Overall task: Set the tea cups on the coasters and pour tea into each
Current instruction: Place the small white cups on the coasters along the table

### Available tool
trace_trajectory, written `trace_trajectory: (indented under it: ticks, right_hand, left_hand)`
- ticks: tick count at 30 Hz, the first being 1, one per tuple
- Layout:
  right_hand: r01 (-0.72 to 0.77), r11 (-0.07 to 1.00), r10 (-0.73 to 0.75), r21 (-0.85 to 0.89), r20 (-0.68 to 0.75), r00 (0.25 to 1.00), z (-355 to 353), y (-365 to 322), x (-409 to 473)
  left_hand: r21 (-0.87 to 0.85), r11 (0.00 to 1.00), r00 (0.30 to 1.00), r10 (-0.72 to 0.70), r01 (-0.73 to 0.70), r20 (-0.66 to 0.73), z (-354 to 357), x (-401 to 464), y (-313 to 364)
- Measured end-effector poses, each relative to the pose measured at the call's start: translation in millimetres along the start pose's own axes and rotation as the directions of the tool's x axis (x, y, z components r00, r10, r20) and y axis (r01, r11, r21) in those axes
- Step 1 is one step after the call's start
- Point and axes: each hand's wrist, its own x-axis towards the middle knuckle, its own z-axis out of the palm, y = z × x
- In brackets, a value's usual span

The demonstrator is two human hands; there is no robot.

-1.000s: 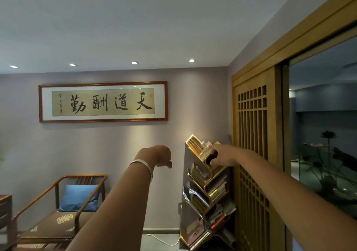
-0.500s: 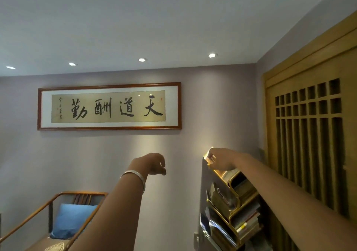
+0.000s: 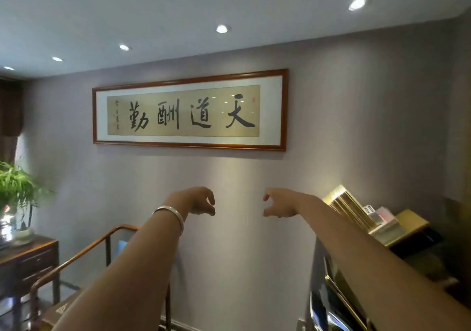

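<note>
Both arms are reaching out at the wall, left hand [image 3: 197, 201] and right hand [image 3: 279, 204] hanging loosely curled and empty, probably just a stretch since no cups, coasters or teapot are showing anywhere, not even around 8 o'clock on the desk [image 3: 28, 250].

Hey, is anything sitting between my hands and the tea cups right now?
Cannot tell: no tea cups or coasters are in view. Both the left hand and right hand are raised, empty, in front of a bare wall below the framed calligraphy.
</note>
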Motion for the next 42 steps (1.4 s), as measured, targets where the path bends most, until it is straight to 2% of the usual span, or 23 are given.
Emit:
trace_trajectory:
  ticks: [5,10,16,19,25,33,37,42]
  right_hand:
    - [0.113,0.993,-0.114,0.02,0.041,0.993,4.6,2.9,122.5]
    - [0.273,0.959,-0.277,0.082,0.046,0.96,11.6,-34.7,232.3]
    - [0.493,0.864,-0.503,0.101,0.128,0.855,54.2,-121.2,324.3]
    - [0.59,0.805,-0.592,0.059,0.134,0.794,76.2,-165.2,368.7]
    - [0.689,0.724,-0.687,0.039,0.138,0.714,104.7,-251.7,458.6]
    - [0.776,0.612,-0.79,0.151,0.08,0.607,110.9,-372.2,580.7]
    - [0.811,0.548,-0.836,0.205,0.109,0.538,139.9,-427.9,621.7]
    - [0.867,0.45,-0.892,0.212,0.138,0.43,183.2,-507.0,665.3]
  left_hand:
    - [-0.017,0.985,0.985,-0.172,0.172,-0.012,-6.9,77.1,-55.1]
    - [0.0,0.937,0.936,-0.348,0.349,-0.054,-20.0,112.4,-116.7]
    - [-0.005,0.833,0.829,-0.551,0.553,-0.094,-34.1,114.6,-204.1]
    - [0.006,0.775,0.768,-0.625,0.631,-0.14,-44.0,119.1,-252.2]
    - [-0.009,0.738,0.728,-0.667,0.675,-0.161,-73.0,160.5,-344.9]
    - [0.037,0.693,0.682,-0.695,0.72,-0.227,-115.1,224.1,-468.4]
    - [0.027,0.665,0.654,-0.725,0.746,-0.217,-116.3,234.1,-522.4]
    - [0.035,0.552,0.545,-0.809,0.833,-0.22,-116.8,216.3,-588.8]
